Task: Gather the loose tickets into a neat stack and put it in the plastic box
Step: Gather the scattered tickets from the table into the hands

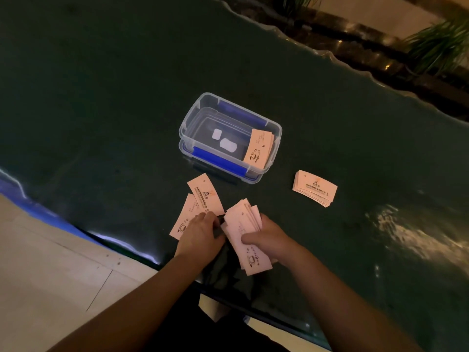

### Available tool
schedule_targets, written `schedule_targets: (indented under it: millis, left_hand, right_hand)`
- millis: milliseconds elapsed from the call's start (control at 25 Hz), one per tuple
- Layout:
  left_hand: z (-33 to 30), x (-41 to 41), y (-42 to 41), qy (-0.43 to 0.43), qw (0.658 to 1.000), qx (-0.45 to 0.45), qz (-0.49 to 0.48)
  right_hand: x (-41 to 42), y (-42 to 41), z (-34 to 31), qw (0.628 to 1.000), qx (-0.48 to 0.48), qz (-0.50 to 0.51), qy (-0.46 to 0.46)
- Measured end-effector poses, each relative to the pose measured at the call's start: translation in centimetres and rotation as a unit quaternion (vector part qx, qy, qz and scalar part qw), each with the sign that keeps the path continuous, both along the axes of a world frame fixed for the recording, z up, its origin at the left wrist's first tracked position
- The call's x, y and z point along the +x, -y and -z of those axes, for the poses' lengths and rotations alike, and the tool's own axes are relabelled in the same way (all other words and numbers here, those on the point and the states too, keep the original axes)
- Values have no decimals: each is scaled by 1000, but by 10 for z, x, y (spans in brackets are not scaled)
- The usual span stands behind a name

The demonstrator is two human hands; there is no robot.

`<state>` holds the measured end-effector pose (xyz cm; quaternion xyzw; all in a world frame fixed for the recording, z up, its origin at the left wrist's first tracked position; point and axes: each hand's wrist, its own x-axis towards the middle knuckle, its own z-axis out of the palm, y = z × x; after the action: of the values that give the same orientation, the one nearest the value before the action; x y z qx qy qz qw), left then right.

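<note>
A clear plastic box (189,123) with blue clips stands open in the middle of the dark table; a small stack of pink tickets (258,148) leans inside its right end. My right hand (269,236) holds a fanned bundle of tickets (245,232) near the table's front edge. My left hand (201,232) rests with its fingers on two loose tickets (203,196) lying just left of that bundle. Another neat stack of tickets (314,188) lies on the table to the right of the box.
The dark green table (101,97) has a wavy glossy edge. Pale floor tiles (50,275) show at the lower left. Potted plants (436,44) and a dark ledge run beyond the far edge. Bright glare (416,235) lies on the table at the right.
</note>
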<state>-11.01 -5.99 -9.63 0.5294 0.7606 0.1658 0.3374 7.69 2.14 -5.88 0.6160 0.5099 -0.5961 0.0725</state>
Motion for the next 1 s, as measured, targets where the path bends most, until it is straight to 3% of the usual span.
schedule_targets:
  millis: [160,320,640,1000]
  left_hand:
    - [-5,-22,-7,-57,997,20,-39]
    - [-7,-41,-14,-128,985,-86,-80]
    - [-5,-56,-44,-38,977,-124,-170]
    - [-10,-81,-56,159,940,-108,-283]
  right_hand:
    - [-2,-14,-6,998,1,58,-4]
    - [-27,-30,-9,996,33,79,-16]
    - [-88,-52,-6,995,41,74,-49]
    - [-115,-52,9,995,61,76,-37]
